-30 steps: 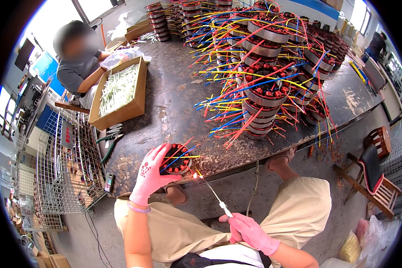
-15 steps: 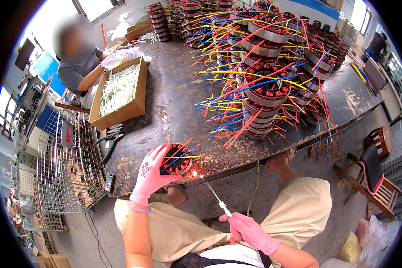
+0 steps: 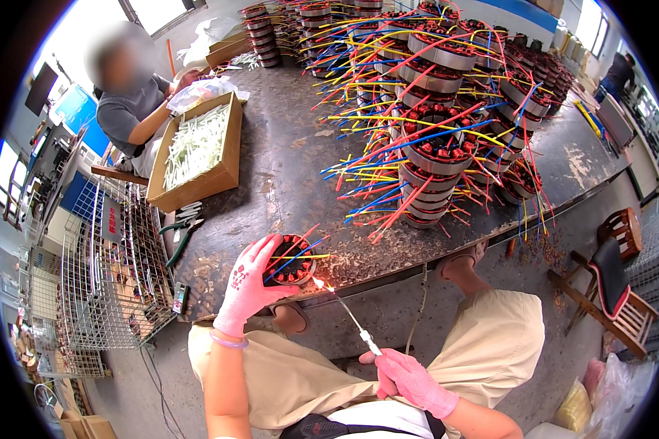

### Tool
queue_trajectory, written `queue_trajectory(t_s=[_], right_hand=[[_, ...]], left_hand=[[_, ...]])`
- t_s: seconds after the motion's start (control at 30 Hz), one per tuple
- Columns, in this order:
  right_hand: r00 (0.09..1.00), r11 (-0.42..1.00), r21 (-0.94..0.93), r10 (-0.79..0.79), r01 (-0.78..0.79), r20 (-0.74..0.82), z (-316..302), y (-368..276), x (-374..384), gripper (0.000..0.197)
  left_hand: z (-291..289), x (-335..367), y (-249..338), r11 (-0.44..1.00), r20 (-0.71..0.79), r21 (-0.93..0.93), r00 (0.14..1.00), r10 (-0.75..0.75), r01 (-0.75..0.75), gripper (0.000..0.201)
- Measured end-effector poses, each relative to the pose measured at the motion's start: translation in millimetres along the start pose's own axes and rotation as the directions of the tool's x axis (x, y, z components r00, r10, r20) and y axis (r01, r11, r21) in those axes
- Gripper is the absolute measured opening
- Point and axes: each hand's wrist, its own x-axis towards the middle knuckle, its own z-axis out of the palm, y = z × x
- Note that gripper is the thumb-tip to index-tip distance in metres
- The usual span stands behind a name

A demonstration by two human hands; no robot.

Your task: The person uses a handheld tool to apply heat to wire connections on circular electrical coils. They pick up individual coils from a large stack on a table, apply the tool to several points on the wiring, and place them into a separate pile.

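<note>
- The left hand (image 3: 246, 287), in a pink glove, is clamped on the side of a copper-wound ring (image 3: 297, 276), thumb along its near side and fingers over its left side.
- The right hand (image 3: 410, 382), also gloved in pink, is closed around the handle of a thin torch (image 3: 370, 342); the two hands are well apart.
- A small flame (image 3: 322, 284) burns at the torch's tip, just beside the ring's lower right; I cannot tell whether it touches anything.
- The ring is at the near edge of the dark, scuffed worktop (image 3: 274, 164), with red, blue and yellow wires (image 3: 291, 261) sticking out toward the right.
- Left of the left hand, a pair of pliers (image 3: 176, 250) with dark green handles lies near the worktop's edge.
- Farther up the worktop is a cardboard box (image 3: 225, 167) full of thin white pieces (image 3: 195, 148); a co-worker (image 3: 119, 121) in grey sits behind it.
- To the right, similar rings (image 3: 433, 162) stand in tall stacks, bristling with coloured wires.
- Wire baskets (image 3: 99, 285) are at the far left; a wooden chair (image 3: 609, 284) stands at the right.
</note>
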Motion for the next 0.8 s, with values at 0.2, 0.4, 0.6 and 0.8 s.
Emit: queue_trajectory(t_s=[0.2,0.4,0.6,0.8], right_hand=[[1.0,1.0,0.007,0.005,-0.005,-0.001,0.0,-1.0,-1.5,0.039],[1.0,0.998,0.058,0.006,-0.005,-0.024,0.1,-0.9,-2.9,0.039],[0.998,1.0,0.029,-0.003,0.005,-0.059,0.2,-5.0,-4.9,0.04],[0.998,1.0,-0.007,-0.025,0.025,-0.051,-1.6,-4.1,-3.5,0.041]], left_hand=[[-0.6,-0.7,0.0,1.0,0.001,0.001,1.0,-0.005,0.005,0.095],[-1.7,0.2,2.2,1.0,0.0,0.021,1.0,-0.004,0.004,0.096],[-2.9,2.8,6.4,0.999,-0.017,0.041,1.0,0.004,-0.003,0.095],[-15.6,2.5,11.1,0.996,0.052,0.036,0.995,0.081,-0.083,0.092]])
